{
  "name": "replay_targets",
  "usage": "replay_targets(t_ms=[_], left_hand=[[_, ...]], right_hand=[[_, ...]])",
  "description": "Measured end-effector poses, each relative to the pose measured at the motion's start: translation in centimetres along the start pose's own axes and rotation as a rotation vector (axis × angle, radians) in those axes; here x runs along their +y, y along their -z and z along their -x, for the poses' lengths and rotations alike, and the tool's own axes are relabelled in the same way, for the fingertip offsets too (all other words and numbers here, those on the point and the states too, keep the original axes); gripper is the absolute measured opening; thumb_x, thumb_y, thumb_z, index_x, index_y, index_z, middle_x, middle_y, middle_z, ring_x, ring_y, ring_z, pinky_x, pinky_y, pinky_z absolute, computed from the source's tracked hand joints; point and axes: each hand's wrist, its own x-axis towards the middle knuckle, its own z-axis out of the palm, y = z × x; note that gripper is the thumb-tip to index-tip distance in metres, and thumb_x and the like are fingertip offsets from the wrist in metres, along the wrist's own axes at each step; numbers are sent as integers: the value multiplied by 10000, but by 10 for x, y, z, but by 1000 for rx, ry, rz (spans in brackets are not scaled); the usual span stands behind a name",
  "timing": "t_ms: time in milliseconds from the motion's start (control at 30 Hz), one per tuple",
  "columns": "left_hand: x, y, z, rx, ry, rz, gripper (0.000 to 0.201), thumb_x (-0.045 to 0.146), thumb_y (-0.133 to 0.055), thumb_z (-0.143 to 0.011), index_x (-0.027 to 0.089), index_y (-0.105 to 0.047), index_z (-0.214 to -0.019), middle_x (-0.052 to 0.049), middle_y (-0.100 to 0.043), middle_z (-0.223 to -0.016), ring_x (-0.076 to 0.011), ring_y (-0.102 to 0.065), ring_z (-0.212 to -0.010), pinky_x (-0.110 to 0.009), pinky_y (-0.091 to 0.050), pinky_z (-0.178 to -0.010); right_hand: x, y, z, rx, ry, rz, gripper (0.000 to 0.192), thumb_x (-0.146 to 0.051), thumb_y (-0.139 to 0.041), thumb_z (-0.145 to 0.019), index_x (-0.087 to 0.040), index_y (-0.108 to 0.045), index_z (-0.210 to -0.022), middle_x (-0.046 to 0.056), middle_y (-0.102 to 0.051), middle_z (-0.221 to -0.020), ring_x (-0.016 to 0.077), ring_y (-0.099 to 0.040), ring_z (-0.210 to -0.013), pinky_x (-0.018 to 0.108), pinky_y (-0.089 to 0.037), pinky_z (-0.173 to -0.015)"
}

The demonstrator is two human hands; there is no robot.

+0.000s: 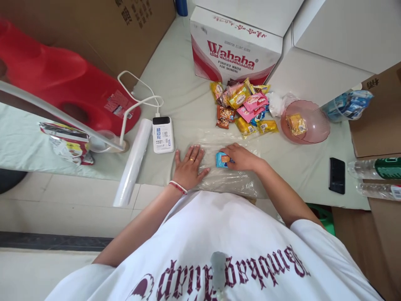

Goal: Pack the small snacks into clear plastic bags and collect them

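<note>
A sheet of clear plastic wrap (pixel 216 182) lies on the cloth-covered table in front of me. My left hand (pixel 190 165) rests flat on its left side, fingers spread, holding nothing. Over the middle of the sheet, my right hand (pixel 241 156) has its fingers closed on a small blue snack packet (pixel 222 159), which is partly covered by the fingers. Beyond the hands is a pile of small wrapped snacks (pixel 239 100) in yellow, pink, brown and blue. Left of my left hand lies a roll of plastic film (pixel 133 163).
A white power bank (pixel 163 136) with a cable lies at left, near a large red container (pixel 72 79). The Wahaha carton (pixel 234 50) stands at the back. At right are a pink bowl (pixel 316 125) holding a yellow packet, a black phone (pixel 337 175) and plastic bottles (pixel 363 169).
</note>
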Motion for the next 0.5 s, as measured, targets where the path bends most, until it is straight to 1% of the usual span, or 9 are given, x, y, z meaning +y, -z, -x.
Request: replay_targets(t_ms=[67, 133, 167, 233, 300, 333, 400, 467, 500], left_hand=[[-2, 3, 6, 87, -23, -3, 757, 534, -563, -971, 223, -369, -1632, -162, -314, -1703, -407, -233, -1603, -737, 13, -1253], [-9, 7, 17, 133, -128, 14, 678, 484, -590, -973, 273, -433, -1598, -140, -382, -1678, -392, -262, -1597, -712, 17, -1268], [-14, 10, 24, 114, -221, 40, 625, 444, -588, -982, 297, -463, -1576, -124, -427, -1657, -366, -306, -1586, -683, -10, -1286], [-26, 13, 35, 7, -417, 116, 556, 379, -574, -996, 300, -503, -1542, -108, -503, -1612, -306, -400, -1548, -599, -123, -1313], [-37, 15, 43, -113, -528, 186, 535, 371, -577, -996, 251, -531, -1515, -127, -524, -1593, -282, -445, -1521, -537, -235, -1302], [-42, 15, 45, -150, -540, 213, 511, 372, -582, -994, 230, -560, -1484, -139, -525, -1591, -284, -453, -1515, -529, -267, -1291], [-48, 14, 45, -166, -521, 268, 370, 357, -578, -998, 221, -669, -1329, -140, -554, -1565, -289, -482, -1493, -536, -297, -1273], [-50, 14, 39, -158, -505, 352, 223, 330, -557, -1012, 227, -743, -1079, -114, -637, -1483, -274, -548, -1434, -526, -332, -1247], [-49, 16, 34, -159, -495, 403, 224, 325, -545, -1019, 225, -741, -977, -102, -685, -1418, -265, -586, -1392, -512, -360, -1226]], right_hand=[[-2, 0, 4, 42, -25, 35, 647, -236, -667, -851, -167, -545, -1483, 179, -587, -1435, 379, -485, -1305, 502, -446, -1042], [0, 1, 20, 149, -22, 16, 655, -238, -656, -874, -168, -514, -1509, 187, -449, -1582, 410, -367, -1419, 584, -395, -1114], [2, 0, 32, 209, 3, -14, 629, -229, -645, -888, -179, -518, -1502, 182, -430, -1595, 399, -356, -1432, 597, -383, -1133], [8, -8, 65, 258, 96, -116, 534, -201, -607, -923, -211, -551, -1455, 168, -502, -1519, 346, -432, -1381, 578, -409, -1134], [15, -26, 101, 189, 196, -235, 430, -194, -598, -946, -237, -601, -1374, 143, -583, -1405, 296, -516, -1306, 535, -458, -1110], [17, -38, 116, 164, 197, -274, 393, -211, -622, -947, -239, -622, -1340, 143, -579, -1410, 293, -515, -1319, 524, -469, -1108], [20, -64, 138, 199, 158, -317, 274, -245, -640, -960, -245, -678, -1231, 142, -577, -1425, 298, -511, -1343, 531, -473, -1107], [21, -83, 147, 285, 108, -361, 140, -267, -611, -992, -252, -718, -1081, 128, -619, -1383, 286, -545, -1304, 526, -473, -1096], [22, -87, 147, 313, 93, -393, 136, -277, -587, -1009, -254, -720, -1022, 117, -652, -1334, 273, -571, -1263, 513, -475, -1086]])
